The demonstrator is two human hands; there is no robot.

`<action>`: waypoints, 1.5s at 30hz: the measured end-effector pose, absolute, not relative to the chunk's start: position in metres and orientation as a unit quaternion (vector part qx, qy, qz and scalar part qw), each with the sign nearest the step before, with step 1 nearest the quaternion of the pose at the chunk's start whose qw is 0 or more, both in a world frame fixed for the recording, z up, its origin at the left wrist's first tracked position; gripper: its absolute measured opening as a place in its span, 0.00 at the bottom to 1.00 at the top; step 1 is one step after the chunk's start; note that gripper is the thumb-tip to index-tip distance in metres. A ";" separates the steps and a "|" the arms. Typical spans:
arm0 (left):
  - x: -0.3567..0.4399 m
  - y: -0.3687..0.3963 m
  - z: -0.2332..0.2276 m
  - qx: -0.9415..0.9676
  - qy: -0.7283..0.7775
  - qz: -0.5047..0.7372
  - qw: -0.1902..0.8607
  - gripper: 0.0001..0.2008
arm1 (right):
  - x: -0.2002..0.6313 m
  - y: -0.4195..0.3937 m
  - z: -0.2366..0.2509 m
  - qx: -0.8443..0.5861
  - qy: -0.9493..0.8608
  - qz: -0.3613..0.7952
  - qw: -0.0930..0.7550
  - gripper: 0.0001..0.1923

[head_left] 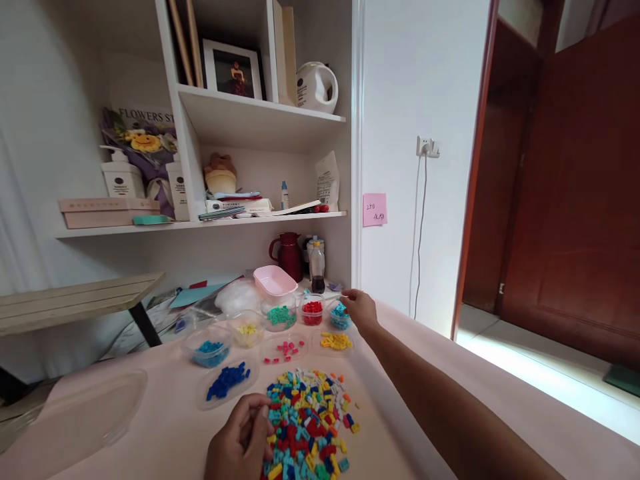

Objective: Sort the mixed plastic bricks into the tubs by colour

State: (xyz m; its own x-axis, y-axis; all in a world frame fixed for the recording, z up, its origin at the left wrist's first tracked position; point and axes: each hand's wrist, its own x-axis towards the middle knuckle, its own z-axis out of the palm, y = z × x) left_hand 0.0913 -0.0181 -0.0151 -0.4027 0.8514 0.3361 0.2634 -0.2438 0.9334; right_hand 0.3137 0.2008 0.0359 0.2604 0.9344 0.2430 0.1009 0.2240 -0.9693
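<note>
A heap of small mixed-colour bricks (309, 420) lies on the pale pink table (165, 427) in front of me. My left hand (241, 440) rests at the heap's left edge, fingers curled and pinched; whether a brick sits between them I cannot tell. My right hand (359, 309) reaches far forward over the clear cup of light blue bricks (340, 317), fingertips at its rim. Around it stand clear cups of red bricks (312, 312), green bricks (280, 315), yellow bricks (247, 329) and blue bricks (210, 351), plus lids with pink (286, 349), yellow (336, 341) and dark blue bricks (228, 380).
A pink tub (274, 280), a dark red jug (290, 256) and a bottle (317, 267) stand behind the cups. A large clear lid (75, 420) lies at the table's left. White shelves (250, 120) rise behind, a wooden bench (70, 300) is left, a brown door (570, 187) right.
</note>
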 end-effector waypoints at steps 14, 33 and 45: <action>0.080 -0.021 -0.017 0.520 0.589 0.552 0.279 0.16 | 0.323 0.122 0.007 -0.403 -0.652 0.521 0.375 0.10; 0.089 -0.028 -0.008 0.563 0.607 0.504 0.248 0.11 | 0.321 0.077 0.032 -0.203 -0.896 0.391 0.045 0.07; 0.090 -0.028 -0.009 0.550 0.614 0.492 0.278 0.11 | 0.309 0.065 0.030 -0.200 -0.937 0.286 -0.031 0.10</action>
